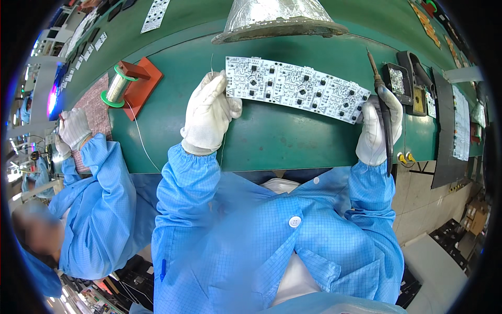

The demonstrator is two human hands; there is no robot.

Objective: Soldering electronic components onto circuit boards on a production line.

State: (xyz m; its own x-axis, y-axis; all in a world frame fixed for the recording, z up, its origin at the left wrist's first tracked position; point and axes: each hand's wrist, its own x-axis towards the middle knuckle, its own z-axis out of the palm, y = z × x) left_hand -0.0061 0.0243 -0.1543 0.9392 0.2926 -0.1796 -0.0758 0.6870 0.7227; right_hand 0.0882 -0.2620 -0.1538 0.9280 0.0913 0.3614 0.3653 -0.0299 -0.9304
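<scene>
Blue checked coat [324, 230] filling space below grips, nearest of all. Gloved left hand [205, 114] pinching white circuit board [298, 90] by left end, thin wire [212, 62] rising at fingertips. Gloved right hand [377, 128] gripping soldering iron [386, 112] and board's right end. Board spanning between hands, above green table [293, 144]. Wire spool [116, 90] standing left of left hand; metal hood [280, 18] showing beyond board.
</scene>
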